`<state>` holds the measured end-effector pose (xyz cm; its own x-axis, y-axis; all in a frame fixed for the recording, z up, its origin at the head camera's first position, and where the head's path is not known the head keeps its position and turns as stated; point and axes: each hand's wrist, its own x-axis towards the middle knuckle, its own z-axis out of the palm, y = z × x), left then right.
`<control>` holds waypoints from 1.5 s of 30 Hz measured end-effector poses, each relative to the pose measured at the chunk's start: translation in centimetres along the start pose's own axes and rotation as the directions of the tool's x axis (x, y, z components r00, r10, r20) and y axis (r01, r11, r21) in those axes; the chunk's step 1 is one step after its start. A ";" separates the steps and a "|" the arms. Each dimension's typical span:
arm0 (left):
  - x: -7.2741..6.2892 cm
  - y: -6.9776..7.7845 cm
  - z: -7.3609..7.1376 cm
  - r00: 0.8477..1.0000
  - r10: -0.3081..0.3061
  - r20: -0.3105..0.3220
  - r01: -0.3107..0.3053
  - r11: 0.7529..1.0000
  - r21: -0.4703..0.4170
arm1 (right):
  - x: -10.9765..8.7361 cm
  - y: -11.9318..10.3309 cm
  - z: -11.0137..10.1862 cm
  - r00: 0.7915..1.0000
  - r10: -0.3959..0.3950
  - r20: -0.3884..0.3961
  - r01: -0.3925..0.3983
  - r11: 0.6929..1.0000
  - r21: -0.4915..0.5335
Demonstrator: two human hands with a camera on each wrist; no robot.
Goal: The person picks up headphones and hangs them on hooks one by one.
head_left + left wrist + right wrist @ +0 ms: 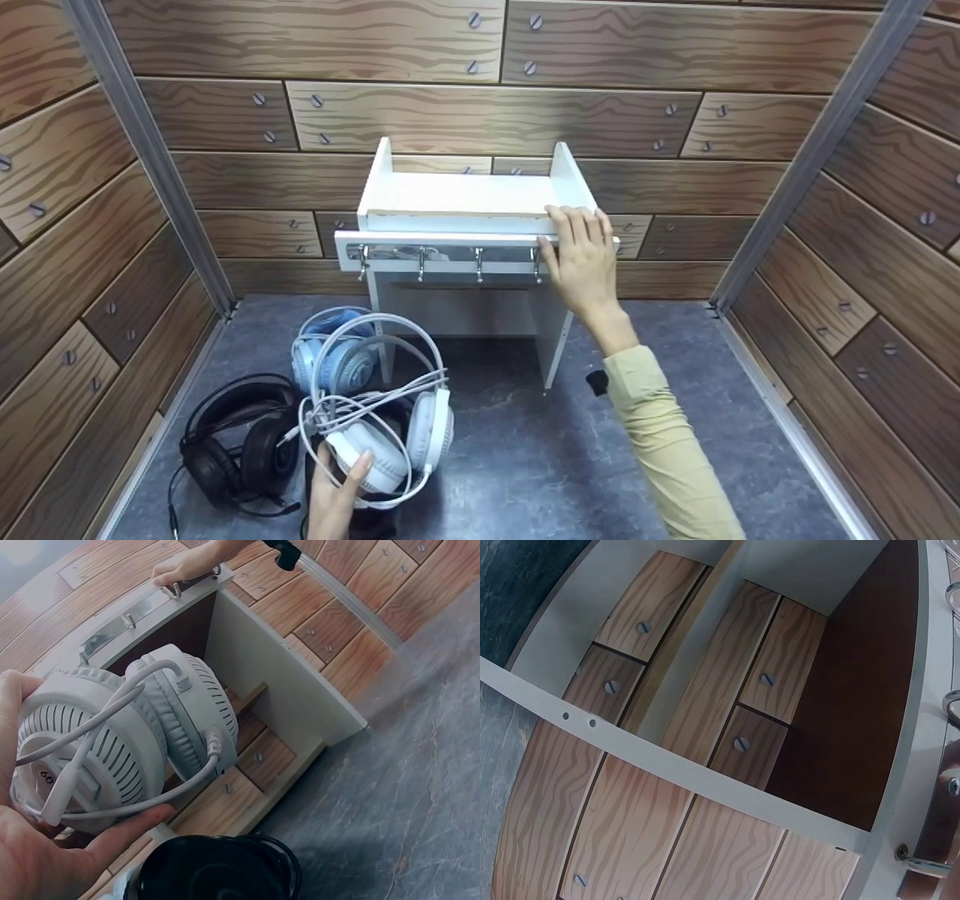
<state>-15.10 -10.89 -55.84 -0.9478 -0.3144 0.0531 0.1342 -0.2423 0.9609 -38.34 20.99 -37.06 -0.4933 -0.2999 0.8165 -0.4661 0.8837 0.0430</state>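
In the head view my left hand [335, 491] holds white over-ear headphones [431, 427] by one ear cup, thumb on one side and fingers on the other. Their white cable is looped around the headband and cups. The left wrist view shows the slotted ear cups [79, 742] close up above my left fingers. My right hand [586, 266] grips the right end of a white hook rail [450, 259], its fingers over the top and its thumb at the front by the last hook. The rail runs across a small white shelf unit [469, 193].
Blue headphones [334, 360] stand on the grey floor [525, 465] by the unit's left leg. Black headphones [217, 457] lie at the left with their cable trailing. More black items lie under the white pair. Wood-patterned walls [420, 120] enclose three sides.
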 end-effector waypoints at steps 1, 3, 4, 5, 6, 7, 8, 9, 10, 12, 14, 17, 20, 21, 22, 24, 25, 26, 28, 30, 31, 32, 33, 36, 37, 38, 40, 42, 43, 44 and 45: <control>0.0 0.0 0.0 1.000 0.009 -0.003 -0.009 1.000 -0.009 | 0.0 0.0 0.0 1.000 -0.001 -0.001 0.001 1.000 -0.002; 0.0 0.0 -0.2 1.000 0.022 -0.008 -0.022 1.000 -0.021 | 0.0 0.0 0.0 1.000 -0.004 -0.001 0.004 1.000 -0.004; 0.1 0.0 -0.2 0.999 0.029 -0.015 -0.029 0.999 -0.014 | 0.0 0.0 0.0 1.000 -0.006 -0.002 0.006 1.000 -0.005; 0.1 0.0 -0.3 0.999 0.034 -0.022 -0.034 0.999 -0.005 | 0.1 0.0 0.0 1.000 -0.007 -0.002 0.007 1.000 -0.005; 0.1 0.0 -0.3 0.999 0.032 -0.026 -0.032 0.999 -0.007 | 0.1 0.0 0.1 1.000 -0.007 -0.002 0.007 1.000 -0.005; 0.1 0.1 -0.4 0.999 0.033 -0.031 -0.033 0.999 -0.006 | 0.1 0.0 0.1 1.000 -0.007 -0.003 0.007 1.000 -0.005; 0.1 0.1 -0.5 0.999 0.033 -0.035 -0.033 0.999 -0.002 | 0.1 0.0 0.1 1.000 -0.007 -0.003 0.007 1.000 -0.005; 0.2 0.1 -0.6 0.999 0.032 -0.035 -0.032 0.999 -0.002 | 0.1 0.0 0.1 1.000 -0.007 -0.004 0.007 1.000 -0.004; 0.2 0.1 -0.6 0.999 0.034 -0.038 -0.034 0.999 0.000 | 0.1 0.0 0.1 1.000 -0.007 -0.006 0.007 1.000 -0.003; 0.3 0.2 -0.8 0.999 0.033 -0.034 -0.033 0.999 -0.010 | 0.1 0.0 0.1 1.000 -0.007 -0.012 0.007 1.000 -0.001; 0.3 0.3 -0.9 0.999 0.031 -0.026 -0.032 0.999 -0.018 | 0.1 0.1 0.1 1.000 -0.006 -0.019 0.006 1.000 0.001; 0.3 0.6 -1.0 0.999 0.035 -0.031 -0.036 0.999 -0.026 | 0.0 0.1 0.2 1.000 -0.006 -0.027 0.006 1.000 0.004; 0.4 0.9 -1.0 0.999 0.041 -0.034 -0.042 0.998 -0.052 | 0.0 0.1 0.2 1.000 -0.007 -0.029 0.007 1.000 0.004; 0.4 0.9 -1.1 0.998 0.047 -0.033 -0.049 0.997 -0.057 | 0.0 0.1 0.2 1.000 -0.007 -0.029 0.008 1.000 0.004; 0.4 0.9 -1.1 0.998 0.051 -0.030 -0.053 0.997 -0.064 | 0.0 0.1 0.2 1.000 -0.008 -0.029 0.008 1.000 0.004; 0.4 1.0 -1.2 0.998 0.058 -0.025 -0.060 0.996 -0.071 | 0.0 0.1 0.2 1.000 -0.006 -0.023 0.006 1.000 0.001; 0.3 1.0 -1.3 0.998 0.061 -0.024 -0.063 0.995 -0.075 | 0.0 0.1 0.1 1.000 -0.005 -0.019 0.005 1.000 0.000; 0.3 1.0 -1.3 0.998 0.065 -0.025 -0.067 0.995 -0.075 | 0.0 0.1 0.1 1.000 -0.005 -0.014 0.005 1.000 -0.002; 0.3 1.1 -1.4 0.997 0.067 -0.035 -0.069 0.995 -0.071 | 0.0 0.1 0.1 1.000 -0.003 -0.004 0.003 1.000 -0.005; 0.3 1.2 -1.5 0.997 0.070 -0.043 -0.073 0.995 -0.062 | 0.0 0.1 0.1 1.000 -0.003 0.000 0.003 1.000 -0.009; 0.4 1.2 -1.6 0.996 0.073 -0.047 -0.076 0.995 -0.059 | 0.0 0.1 0.1 1.000 -0.004 0.001 0.004 1.000 -0.010; 0.4 1.3 -1.6 0.996 0.077 -0.050 -0.080 0.995 -0.056 | 0.0 0.1 0.1 1.000 -0.005 0.000 0.005 1.000 -0.011; 0.4 1.3 -1.6 0.995 0.082 -0.051 -0.085 0.995 -0.057 | 0.0 0.1 0.1 1.000 -0.006 -0.002 0.006 1.000 -0.012; 0.4 1.4 -1.7 0.993 0.109 -0.055 -0.113 0.991 -0.067 | 0.0 0.1 0.1 1.000 -0.007 -0.003 0.007 1.000 -0.017; 0.5 1.4 -1.7 0.991 0.122 -0.054 -0.126 0.990 -0.070 | 0.0 0.2 0.1 1.000 -0.007 -0.003 0.007 1.000 -0.016; 0.5 1.4 -1.7 0.989 0.134 -0.053 -0.138 0.988 -0.074 | 0.0 0.2 0.1 1.000 -0.006 -0.002 0.006 1.000 -0.017; 0.6 1.5 -1.7 0.986 0.160 -0.050 -0.163 0.984 -0.076 | 0.0 0.1 0.1 1.000 -0.004 0.004 0.004 1.000 -0.017; 0.6 1.6 -1.8 0.982 0.182 -0.041 -0.185 0.979 -0.080 | 0.0 0.1 0.1 1.000 -0.002 0.009 0.002 1.000 -0.016; 0.6 1.6 -1.8 0.981 0.191 -0.039 -0.194 0.978 -0.083 | 0.0 0.1 0.1 1.000 -0.001 0.010 0.001 1.000 -0.016; 0.6 1.6 -1.8 0.980 0.198 -0.035 -0.200 0.976 -0.087 | 0.0 0.1 0.1 1.000 0.000 0.012 0.000 1.000 -0.016; 0.7 1.6 -1.8 0.978 0.206 -0.031 -0.208 0.974 -0.090 | 0.0 0.1 0.1 1.000 0.001 0.013 -0.001 1.000 -0.015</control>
<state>-14.97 -13.19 -54.73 -0.8905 -0.3859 0.2411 0.3537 -0.2537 0.9003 -38.46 21.04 -37.08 -0.5035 -0.3036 0.8089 -0.4546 0.8893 0.0508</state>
